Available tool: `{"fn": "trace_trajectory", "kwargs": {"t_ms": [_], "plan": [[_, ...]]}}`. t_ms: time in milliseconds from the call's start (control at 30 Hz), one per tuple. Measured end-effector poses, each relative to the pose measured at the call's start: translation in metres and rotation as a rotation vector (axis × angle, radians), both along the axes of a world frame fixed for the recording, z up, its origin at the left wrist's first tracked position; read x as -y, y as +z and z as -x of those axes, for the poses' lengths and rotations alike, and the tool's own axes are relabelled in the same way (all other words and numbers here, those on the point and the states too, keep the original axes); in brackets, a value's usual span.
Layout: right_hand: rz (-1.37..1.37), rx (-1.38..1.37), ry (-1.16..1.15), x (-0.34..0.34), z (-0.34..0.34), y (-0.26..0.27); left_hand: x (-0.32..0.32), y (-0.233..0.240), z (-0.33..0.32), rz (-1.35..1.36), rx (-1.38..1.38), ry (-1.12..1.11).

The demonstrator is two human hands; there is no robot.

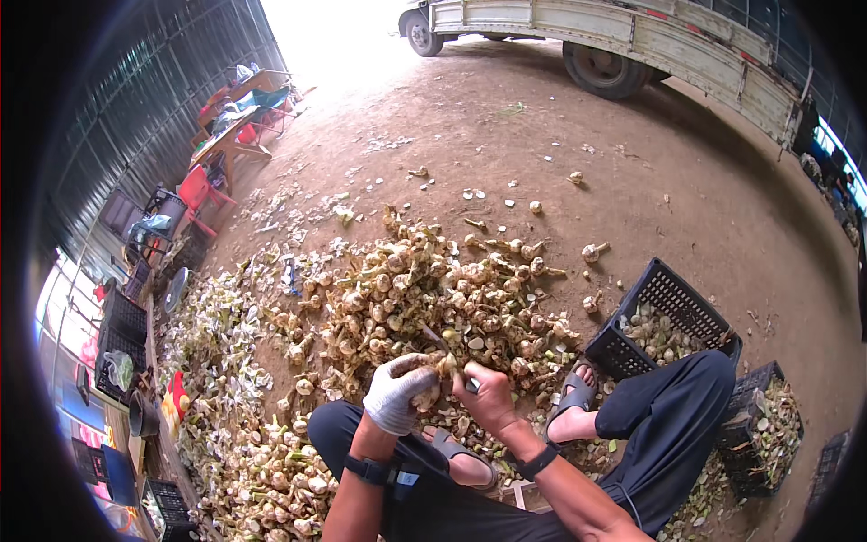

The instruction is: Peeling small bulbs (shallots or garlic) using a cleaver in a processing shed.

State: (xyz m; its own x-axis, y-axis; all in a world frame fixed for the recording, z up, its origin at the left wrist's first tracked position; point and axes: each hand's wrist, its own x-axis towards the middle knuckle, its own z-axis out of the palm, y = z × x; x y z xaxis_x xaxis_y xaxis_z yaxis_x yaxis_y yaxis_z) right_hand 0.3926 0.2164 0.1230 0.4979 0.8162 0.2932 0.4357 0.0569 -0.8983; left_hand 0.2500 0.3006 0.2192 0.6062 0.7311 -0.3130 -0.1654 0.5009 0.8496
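My left hand (pixel 401 393), in a pale knitted glove, is closed around garlic bulbs (pixel 427 398), with a stem end (pixel 447 366) sticking up past the fingers. Bare and curled, my right hand (pixel 486 400) meets the stem from the right. It grips a small tool, apparently a knife, whose thin blade (pixel 433 337) seems to show above the left hand; the fingers hide most of it. Just beyond both hands lies a big heap of garlic bulbs with stems (pixel 406 284). Another pile of garlic bulbs (pixel 284 481) spreads beside my left knee.
A black plastic crate (pixel 667 284) holding garlic stands by my right foot. Behind it is a crate of trimmings (pixel 752 433). Dry husks (pixel 223 345) litter the left side. Farther off are a red chair (pixel 196 190), a wooden table (pixel 227 139) and a parked truck (pixel 542 20).
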Motion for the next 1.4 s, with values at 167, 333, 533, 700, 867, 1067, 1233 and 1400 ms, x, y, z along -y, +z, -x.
{"fn": "trace_trajectory", "kwargs": {"t_ms": [167, 333, 533, 700, 867, 1067, 1233, 1400], "plan": [[0.515, 0.078, -0.108, 0.039, -0.006, -0.141, -0.006, 0.038, 0.008, -0.300, -0.256, 0.092], [0.529, -0.027, -0.297, 0.041, -0.020, -0.165, -0.041, 0.035, 0.131, -0.426, -0.320, 0.588], [0.543, -0.215, -0.325, 0.004, -0.031, -0.129, -0.009, -0.083, 0.429, -0.665, -1.866, 0.464], [0.453, -0.451, -0.318, -0.003, -0.004, -0.153, -0.002, -0.190, 0.421, -0.650, -1.710, 0.163], [0.516, -0.470, -0.314, 0.016, -0.012, -0.179, -0.045, -0.283, 0.172, -1.038, -1.120, -0.208], [0.578, -0.551, -0.250, 0.013, 0.003, -0.179, -0.062, -0.366, 0.094, -1.087, -1.383, -0.433], [0.586, -0.526, -0.306, 0.018, -0.002, -0.190, -0.067, -0.375, 0.056, -1.025, -1.483, -0.461], [0.516, -0.489, -0.295, 0.002, 0.002, -0.177, -0.088, -0.367, 0.092, -0.467, -0.969, 0.189]]}}
